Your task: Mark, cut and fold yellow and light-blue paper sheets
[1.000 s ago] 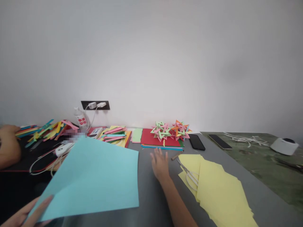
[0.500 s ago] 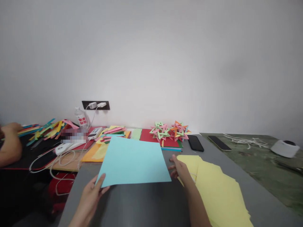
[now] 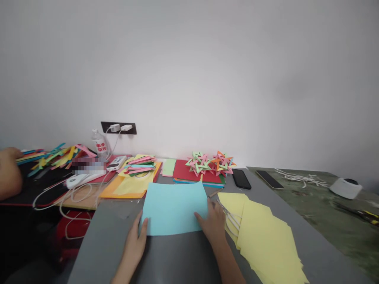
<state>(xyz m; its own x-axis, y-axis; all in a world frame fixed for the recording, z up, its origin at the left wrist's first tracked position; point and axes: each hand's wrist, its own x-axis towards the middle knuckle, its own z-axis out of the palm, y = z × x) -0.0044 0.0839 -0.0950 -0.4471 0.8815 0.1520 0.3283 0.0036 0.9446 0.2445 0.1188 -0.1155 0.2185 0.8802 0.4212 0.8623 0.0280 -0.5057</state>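
Blue paper [image 3: 174, 209]: between the two hands, over the grey desk [image 3: 177, 262], its face toward the wearer; slightly bowed along the far edge. Cannot tell whether the near edge touches the desk, nor whether it is one sheet or several.
Left hand [image 3: 134, 238]: at the left edge; thumb laid just over the front, fingers mostly hidden behind, nearly closed in a light pinch on the paper.
Right hand [image 3: 213, 223]: at the right edge; thumb on the front face, the other fingers round the side, drawn in on the paper.
Yellow sheets [image 3: 268, 234]: fanned on the desk, just right of the right forearm; scissors [image 3: 232, 223] lie among them, unheld.
Paper stars [image 3: 201, 163]: on the red-topped stack [image 3: 181, 169], beyond the blue paper.
Step in hand: judged as steadying and squaring the blue paper by opposite edges.
Next move calls for: probably both hands level, edges kept even, grip light; uneven pressure could crease the paper.
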